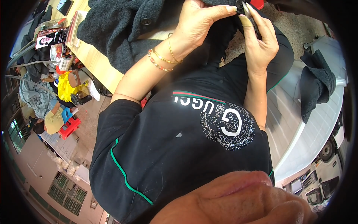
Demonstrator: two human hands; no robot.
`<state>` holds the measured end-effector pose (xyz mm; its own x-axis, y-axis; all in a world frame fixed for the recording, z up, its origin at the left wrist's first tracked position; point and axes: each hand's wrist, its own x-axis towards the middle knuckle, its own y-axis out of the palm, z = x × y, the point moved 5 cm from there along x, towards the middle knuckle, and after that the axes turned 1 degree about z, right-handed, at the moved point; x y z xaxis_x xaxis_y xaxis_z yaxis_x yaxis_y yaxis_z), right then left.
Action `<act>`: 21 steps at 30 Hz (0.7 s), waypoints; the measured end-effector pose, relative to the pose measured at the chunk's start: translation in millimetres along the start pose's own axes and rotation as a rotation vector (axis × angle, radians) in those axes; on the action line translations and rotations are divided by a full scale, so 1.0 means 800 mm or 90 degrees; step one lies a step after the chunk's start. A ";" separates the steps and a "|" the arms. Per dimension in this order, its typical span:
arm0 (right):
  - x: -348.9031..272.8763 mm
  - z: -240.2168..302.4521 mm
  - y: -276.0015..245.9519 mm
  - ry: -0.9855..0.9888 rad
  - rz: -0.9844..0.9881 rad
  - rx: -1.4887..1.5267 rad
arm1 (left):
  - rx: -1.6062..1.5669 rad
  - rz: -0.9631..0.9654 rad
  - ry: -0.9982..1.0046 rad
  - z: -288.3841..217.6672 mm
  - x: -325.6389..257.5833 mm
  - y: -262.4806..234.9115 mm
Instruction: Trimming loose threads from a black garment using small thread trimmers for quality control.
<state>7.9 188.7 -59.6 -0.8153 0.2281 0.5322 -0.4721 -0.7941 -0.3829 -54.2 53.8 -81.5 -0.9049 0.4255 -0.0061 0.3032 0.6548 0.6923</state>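
Note:
A dark grey wool coat (112, 31) lies over the table edge and across my lap, with a black button (146, 21) on it. My left hand (195, 22) is closed, its thumb and fingers pinching the coat's edge beside another black button (241, 5) at the top of the view. My right hand (263, 43) grips a small pair of thread snips (255, 27), dark-bodied with a pale metal tip. That tip meets the button close to my left thumb. Some of the left fingers and the cloth between the hands are cut off by the upper edge.
On the left, a phone (51, 38) is propped on the wooden table (87, 56). Beyond are a yellow bag (66, 87), a red stool (69, 128) and a seated person (54, 120). To my right, grey cloth pieces (319, 80) hang over a large white bin (294, 149).

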 end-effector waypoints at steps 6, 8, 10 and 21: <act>-0.007 -0.016 0.000 0.080 0.043 0.140 | 0.047 -0.050 -0.150 0.020 -0.035 0.000; -0.014 -0.009 0.011 0.137 0.067 0.254 | 0.082 0.006 -0.195 0.020 -0.060 0.003; -0.019 0.001 0.016 0.135 0.150 0.299 | 0.100 0.056 -0.160 0.009 -0.072 0.017; -0.013 0.090 0.074 -0.054 0.367 0.219 | 0.271 0.001 0.001 -0.076 -0.119 -0.034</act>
<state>12.4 98.5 -33.6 -0.8689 -0.3194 0.3782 0.1754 -0.9131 -0.3681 5.5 -42.9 -56.0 -0.9048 0.4259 -0.0043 0.4003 0.8537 0.3330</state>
